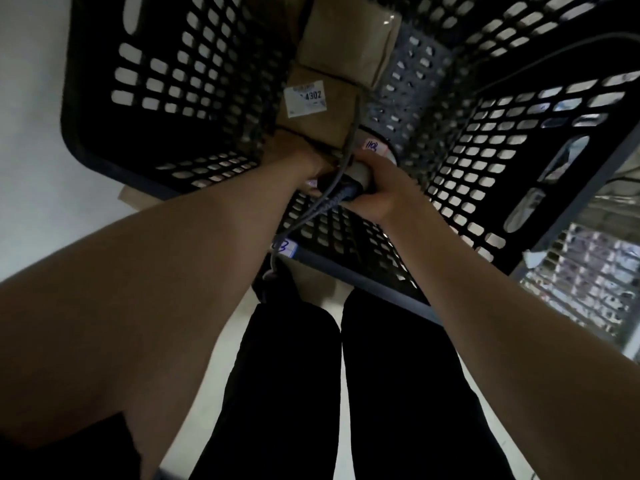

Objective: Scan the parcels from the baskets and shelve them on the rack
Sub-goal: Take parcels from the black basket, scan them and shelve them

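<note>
Legs: black trousers (294,375), standing on pale floor (31,133).
Right hand (377,188): fingers curled round scanner (349,181), which points away into basket (194,98).
Left hand (304,161): on a brown parcel; finger state unclear.
Parcel (318,105): inside basket, long axis away from camera, label "4302" up.

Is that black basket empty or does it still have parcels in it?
Not empty. The basket holds at least two brown parcels: one at the far end, and one nearer with a white label reading 4302.

Dim light falls on a pale floor (31,109), with wire mesh shelving (588,271) at right.
</note>
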